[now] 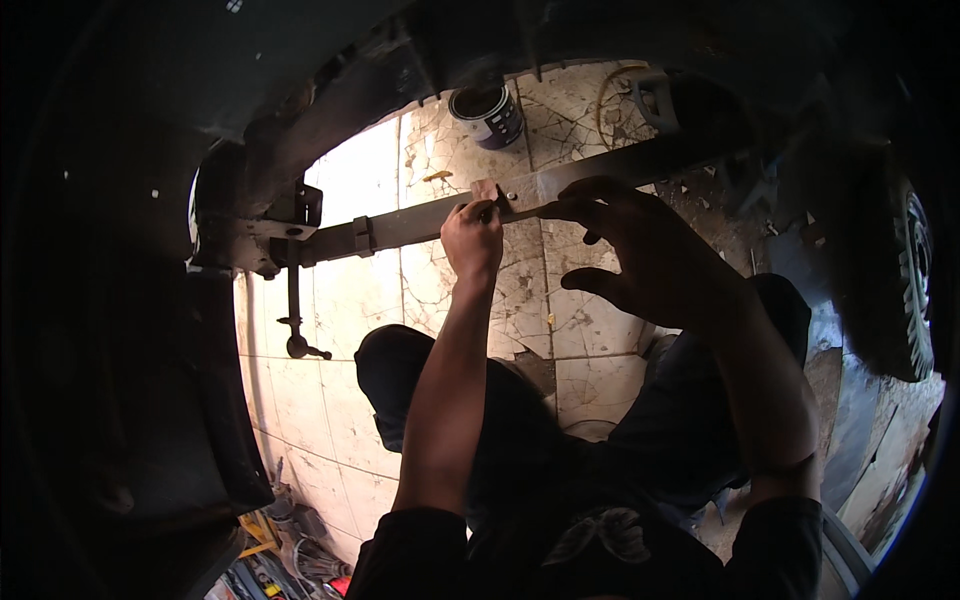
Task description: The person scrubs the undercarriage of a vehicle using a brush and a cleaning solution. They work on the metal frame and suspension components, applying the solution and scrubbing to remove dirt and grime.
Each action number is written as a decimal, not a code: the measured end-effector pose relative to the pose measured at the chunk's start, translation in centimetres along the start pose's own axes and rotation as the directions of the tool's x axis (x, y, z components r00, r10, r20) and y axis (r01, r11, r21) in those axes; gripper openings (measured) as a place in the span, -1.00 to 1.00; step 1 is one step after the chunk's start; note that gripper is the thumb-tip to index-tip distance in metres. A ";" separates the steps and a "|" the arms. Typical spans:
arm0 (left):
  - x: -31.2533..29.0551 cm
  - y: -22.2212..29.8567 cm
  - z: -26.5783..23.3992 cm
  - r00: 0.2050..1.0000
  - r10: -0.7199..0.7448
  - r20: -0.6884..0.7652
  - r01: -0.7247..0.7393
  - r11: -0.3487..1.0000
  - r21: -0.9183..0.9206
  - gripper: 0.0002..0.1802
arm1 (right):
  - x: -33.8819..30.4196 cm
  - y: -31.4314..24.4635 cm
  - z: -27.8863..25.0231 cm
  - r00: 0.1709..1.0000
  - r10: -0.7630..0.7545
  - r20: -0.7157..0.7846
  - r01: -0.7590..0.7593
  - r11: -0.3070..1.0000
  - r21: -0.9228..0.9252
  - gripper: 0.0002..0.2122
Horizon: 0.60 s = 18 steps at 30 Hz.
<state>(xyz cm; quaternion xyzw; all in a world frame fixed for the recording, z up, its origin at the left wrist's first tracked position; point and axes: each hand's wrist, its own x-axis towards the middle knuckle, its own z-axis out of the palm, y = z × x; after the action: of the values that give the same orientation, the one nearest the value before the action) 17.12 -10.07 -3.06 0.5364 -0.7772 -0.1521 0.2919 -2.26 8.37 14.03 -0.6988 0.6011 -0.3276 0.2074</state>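
A long dark metal bar [420, 222] runs across in front of me, rising to the right, with a collar-like clamp [362, 235] around its left part. My left hand [472, 243] is closed at the bar's near side; a dark end shows at its fingers, but what they hold is mostly hidden. Just beyond them, a small pinkish-brown piece [484, 190] lies against the bar. From the left fingers a thin tan strip [528, 212] reaches toward my right hand [645, 250]. That hand is in shadow, its thumb spread apart and its fingertips by the strip and bar.
An open dark paint can [487, 117] stands on the cracked tiled floor [440, 285] beyond the bar. A rod with a ball-shaped end [297, 343] hangs at left. Dark vehicle bodywork closes in above and left. Tools [270, 570] lie lower left; a toothed-edged wheel [917, 285] is at right.
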 end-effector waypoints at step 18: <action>-0.1 -2.2 -0.9 0.986 -0.073 0.150 0.103 0.973 -0.208 -0.71 | 2.5 0.9 1.0 0.974 0.092 0.207 -0.071 0.992 -0.105 -0.36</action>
<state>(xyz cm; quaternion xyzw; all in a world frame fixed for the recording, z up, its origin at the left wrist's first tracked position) 19.36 -10.75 -3.55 0.5235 -0.7503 -0.2857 0.2853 -1.98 5.64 13.23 -0.7135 0.6191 -0.2133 0.2492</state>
